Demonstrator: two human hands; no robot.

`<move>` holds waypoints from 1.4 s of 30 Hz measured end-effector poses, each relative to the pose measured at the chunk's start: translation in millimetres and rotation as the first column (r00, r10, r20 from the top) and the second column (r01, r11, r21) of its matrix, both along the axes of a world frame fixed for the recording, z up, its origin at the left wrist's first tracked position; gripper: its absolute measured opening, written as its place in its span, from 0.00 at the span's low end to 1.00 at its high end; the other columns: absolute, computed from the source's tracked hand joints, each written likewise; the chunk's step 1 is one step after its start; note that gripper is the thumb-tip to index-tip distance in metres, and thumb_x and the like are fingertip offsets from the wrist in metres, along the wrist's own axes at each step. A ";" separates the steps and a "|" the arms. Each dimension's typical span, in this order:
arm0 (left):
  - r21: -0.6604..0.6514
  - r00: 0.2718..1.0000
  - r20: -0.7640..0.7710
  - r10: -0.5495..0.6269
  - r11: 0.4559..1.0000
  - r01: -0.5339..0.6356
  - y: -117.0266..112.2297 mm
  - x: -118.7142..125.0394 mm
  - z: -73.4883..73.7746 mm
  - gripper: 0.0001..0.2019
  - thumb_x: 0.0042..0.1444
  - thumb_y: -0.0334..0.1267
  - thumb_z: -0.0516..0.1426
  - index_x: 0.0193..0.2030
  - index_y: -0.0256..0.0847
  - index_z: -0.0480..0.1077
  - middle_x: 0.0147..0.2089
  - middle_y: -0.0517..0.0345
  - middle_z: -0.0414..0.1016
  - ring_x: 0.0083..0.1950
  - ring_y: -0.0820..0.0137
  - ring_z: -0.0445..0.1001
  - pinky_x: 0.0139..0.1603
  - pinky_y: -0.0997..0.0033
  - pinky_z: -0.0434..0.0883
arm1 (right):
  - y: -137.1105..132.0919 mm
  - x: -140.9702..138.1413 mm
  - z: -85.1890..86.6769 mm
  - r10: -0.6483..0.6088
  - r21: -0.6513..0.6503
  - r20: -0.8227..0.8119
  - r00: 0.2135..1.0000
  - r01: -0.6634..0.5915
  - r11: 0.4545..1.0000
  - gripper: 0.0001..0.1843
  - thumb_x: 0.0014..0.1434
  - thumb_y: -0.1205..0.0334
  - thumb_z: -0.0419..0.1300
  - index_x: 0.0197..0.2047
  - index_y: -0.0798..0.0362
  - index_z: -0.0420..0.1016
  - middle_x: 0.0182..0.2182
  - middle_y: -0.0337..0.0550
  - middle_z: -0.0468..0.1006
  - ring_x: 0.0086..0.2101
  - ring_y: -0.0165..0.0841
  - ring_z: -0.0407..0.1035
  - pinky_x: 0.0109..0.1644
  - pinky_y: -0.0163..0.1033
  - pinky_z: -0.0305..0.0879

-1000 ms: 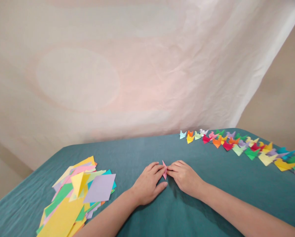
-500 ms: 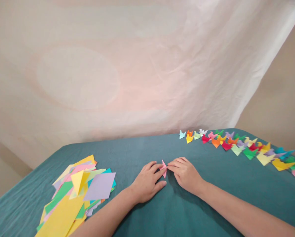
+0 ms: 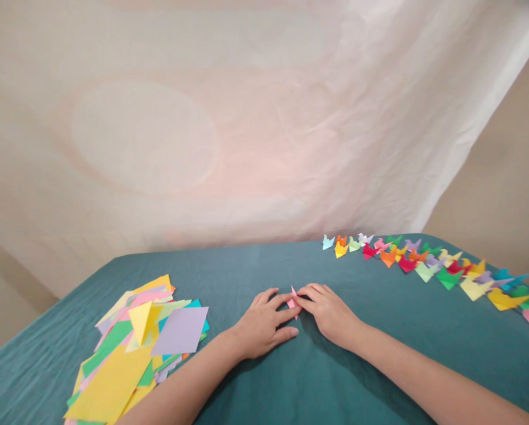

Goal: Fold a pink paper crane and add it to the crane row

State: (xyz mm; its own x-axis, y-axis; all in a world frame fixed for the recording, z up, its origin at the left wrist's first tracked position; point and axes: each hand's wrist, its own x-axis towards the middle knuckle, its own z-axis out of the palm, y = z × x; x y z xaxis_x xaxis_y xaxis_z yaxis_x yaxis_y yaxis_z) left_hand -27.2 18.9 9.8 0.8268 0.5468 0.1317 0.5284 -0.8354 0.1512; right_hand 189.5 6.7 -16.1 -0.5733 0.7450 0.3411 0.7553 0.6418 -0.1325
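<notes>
A small piece of folded pink origami paper (image 3: 292, 303) lies on the cloth between my hands, partly covered by fingers. My left hand (image 3: 264, 324) rests palm down with fingers spread. Its index and middle fingertips press on the paper, and its thumb lies apart on the cloth. From the other side my right hand (image 3: 328, 313) reaches in with its fingers bunched together. Its fingertips are on the paper's right edge, against the left fingertips. Just what the right thumb does is hidden under the hand.
A loose pile of coloured paper sheets (image 3: 109, 375) lies at the left, beside my left forearm, with a purple square (image 3: 181, 332) on top. Rows of folded paper birds (image 3: 450, 277) stand along the right back. A dark green cloth (image 3: 255, 265) covers the table; a pale sheet (image 3: 246, 147) hangs behind.
My right fingertips have moved left, onto the pink paper and up to the left fingers. The paper now shows narrower. My left hand has barely moved.
</notes>
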 end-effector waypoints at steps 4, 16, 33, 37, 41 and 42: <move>0.003 1.000 0.009 0.005 1.000 -0.005 -1.1 -0.9 0.1 0.22 0.61 0.51 0.47 0.60 0.51 0.58 0.63 0.54 0.55 0.63 0.55 0.52 0.61 0.48 0.53 | -0.2 -3.1 2.5 -0.015 -0.016 0.047 0.999 0.016 1.000 0.18 0.60 0.71 0.52 0.52 0.53 0.68 0.47 0.48 0.70 0.48 0.37 0.59 0.50 0.43 0.57; 0.017 1.000 0.017 0.021 1.000 -0.022 -2.4 -0.6 -0.9 0.21 0.60 0.51 0.48 0.60 0.53 0.59 0.60 0.53 0.56 0.61 0.56 0.53 0.60 0.49 0.55 | 3.5 -12.7 3.6 -0.136 -0.042 0.109 0.985 0.141 0.989 0.20 0.61 0.70 0.49 0.56 0.53 0.64 0.46 0.50 0.67 0.49 0.39 0.57 0.50 0.43 0.58; -0.017 1.000 0.001 -0.004 1.000 0.004 -2.9 -4.0 4.4 0.22 0.60 0.52 0.46 0.61 0.54 0.57 0.61 0.54 0.56 0.61 0.55 0.54 0.59 0.50 0.56 | 16.4 -2.1 18.9 -0.049 -0.197 0.099 0.994 0.068 0.978 0.28 0.56 0.75 0.48 0.60 0.51 0.61 0.47 0.50 0.65 0.47 0.37 0.58 0.49 0.42 0.57; -0.015 1.000 0.014 -0.001 1.000 0.001 -2.9 -3.8 3.3 0.22 0.60 0.52 0.47 0.60 0.55 0.58 0.61 0.55 0.56 0.61 0.55 0.55 0.59 0.50 0.56 | 13.1 3.0 17.2 -0.005 -0.181 0.095 0.995 0.022 0.983 0.28 0.55 0.76 0.47 0.59 0.51 0.61 0.49 0.50 0.65 0.48 0.37 0.59 0.50 0.42 0.57; -0.012 1.000 -0.007 0.001 1.000 -0.001 -4.2 -2.9 5.9 0.22 0.60 0.52 0.47 0.60 0.54 0.57 0.61 0.54 0.57 0.61 0.56 0.55 0.60 0.50 0.56 | 2.2 7.2 16.3 0.042 -0.167 0.110 0.993 -0.024 0.986 0.30 0.53 0.78 0.47 0.59 0.52 0.61 0.54 0.49 0.65 0.52 0.37 0.57 0.53 0.43 0.57; -0.012 1.000 -0.010 0.000 1.000 0.000 -4.5 -2.8 6.5 0.22 0.60 0.52 0.47 0.61 0.54 0.57 0.61 0.54 0.57 0.61 0.56 0.55 0.60 0.50 0.56 | -0.7 7.6 15.9 0.047 -0.156 0.115 0.992 -0.029 0.987 0.30 0.53 0.78 0.47 0.59 0.52 0.61 0.55 0.49 0.64 0.53 0.37 0.57 0.53 0.44 0.57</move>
State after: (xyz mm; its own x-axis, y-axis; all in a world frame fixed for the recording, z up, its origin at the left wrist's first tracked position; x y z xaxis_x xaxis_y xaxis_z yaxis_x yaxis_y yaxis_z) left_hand -29.9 14.4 16.4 0.8281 0.5482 0.1168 0.5298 -0.8336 0.1564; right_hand 197.1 6.0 -0.3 -0.6317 0.7600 0.1527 0.7467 0.6495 -0.1432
